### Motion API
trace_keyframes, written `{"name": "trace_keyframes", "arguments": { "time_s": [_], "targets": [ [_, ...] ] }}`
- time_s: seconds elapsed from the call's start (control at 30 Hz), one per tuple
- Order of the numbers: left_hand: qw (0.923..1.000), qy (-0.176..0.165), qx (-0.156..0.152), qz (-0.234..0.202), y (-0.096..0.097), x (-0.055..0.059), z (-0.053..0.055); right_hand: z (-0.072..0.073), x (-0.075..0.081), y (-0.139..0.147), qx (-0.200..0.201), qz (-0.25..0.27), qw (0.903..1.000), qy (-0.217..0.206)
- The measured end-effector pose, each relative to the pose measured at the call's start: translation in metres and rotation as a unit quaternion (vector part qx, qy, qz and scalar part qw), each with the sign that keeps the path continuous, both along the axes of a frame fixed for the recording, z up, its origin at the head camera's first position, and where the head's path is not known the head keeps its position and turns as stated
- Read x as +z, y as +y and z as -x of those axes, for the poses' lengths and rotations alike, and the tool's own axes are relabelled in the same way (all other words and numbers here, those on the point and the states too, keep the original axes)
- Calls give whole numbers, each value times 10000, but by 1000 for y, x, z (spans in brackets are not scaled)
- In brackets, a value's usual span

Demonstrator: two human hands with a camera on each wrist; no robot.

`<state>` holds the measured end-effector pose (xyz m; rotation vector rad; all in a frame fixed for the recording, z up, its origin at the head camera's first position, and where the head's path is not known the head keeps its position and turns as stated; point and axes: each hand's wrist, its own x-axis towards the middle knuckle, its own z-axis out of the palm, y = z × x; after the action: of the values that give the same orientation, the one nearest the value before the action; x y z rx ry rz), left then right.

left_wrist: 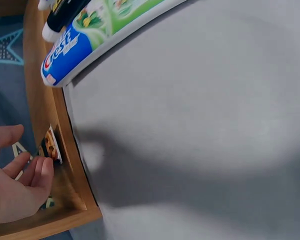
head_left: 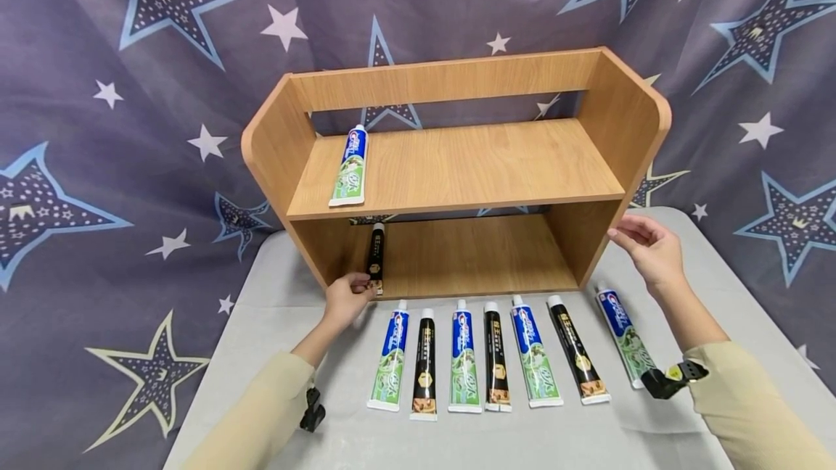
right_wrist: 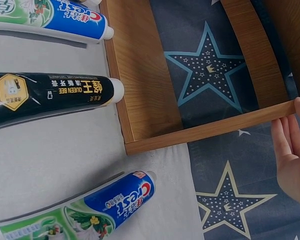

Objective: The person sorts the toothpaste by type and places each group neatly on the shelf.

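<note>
My left hand (head_left: 347, 301) is at the lower level of a wooden shelf (head_left: 457, 205), its fingertips at the crimped end of a black toothpaste tube (head_left: 375, 256). In the left wrist view, thumb and fingers stand apart beside that tube's end (left_wrist: 52, 146); most of the tube is hidden there. At the shelf's right side panel (right_wrist: 205, 131), my right hand (head_left: 653, 252) grips the front edge, thumb on one face and fingers on the other. A blue-green Crest toothpaste tube (head_left: 351, 167) lies on the upper level, near the left side.
In front of the shelf, several toothpaste tubes lie in a row on the grey cloth, black ones (head_left: 425, 365) alternating with Crest ones (head_left: 464, 357). The rightmost Crest tube (head_left: 623, 336) lies below my right hand. A star-patterned curtain (head_left: 130, 129) hangs behind.
</note>
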<state>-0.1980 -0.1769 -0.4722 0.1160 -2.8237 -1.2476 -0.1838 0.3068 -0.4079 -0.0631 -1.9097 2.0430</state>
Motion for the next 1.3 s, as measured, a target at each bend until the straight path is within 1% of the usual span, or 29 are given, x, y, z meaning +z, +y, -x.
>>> {"name": "trace_keyframes", "arguments": {
  "time_s": [0.13, 0.27, 0.4, 0.5, 0.67, 0.8, 0.9, 0.93, 1.0, 1.17, 1.3],
  "targets": [
    [9999, -83, -89, -95, -2, -2, -13, 0, 1, -1, -12, 37, 10000, -31],
    [9988, -303, -150, -350, -3, -6, -23, -1, 2, -1, -2, 101, 9999, -56],
    [9961, -626, -126, -601, -4, -13, -28, -2, 2, -1, 28, 148, 9999, -48],
    [9927, -941, -160, -739, -4, -19, -31, -2, 1, -1, 37, 160, 9999, -18],
    [9848, -1443, -426, -865, -4, -26, -36, -2, 1, -3, -32, 168, 9998, 109],
    [9786, -1725, -725, -856, -2, -26, -40, -2, 1, -3, -50, 190, 9996, 195],
    [9731, -1920, -957, -836, 0, -25, -42, -2, 1, -3, -53, 203, 9996, 162],
    [9721, -1960, -1018, -795, 1, -24, -42, -2, 0, -3, -59, 207, 9997, 136],
    [9718, -1997, -1017, -737, 4, -23, -43, -2, 0, -3, -65, 233, 9997, 88],
    [9769, -1935, -794, -430, 11, -22, -43, -2, 0, -3, -78, 237, 9997, 1],
    [9796, -1872, -698, -233, 20, -19, -48, -1, 0, -3, -101, 247, 9996, -17]
  ]
}}
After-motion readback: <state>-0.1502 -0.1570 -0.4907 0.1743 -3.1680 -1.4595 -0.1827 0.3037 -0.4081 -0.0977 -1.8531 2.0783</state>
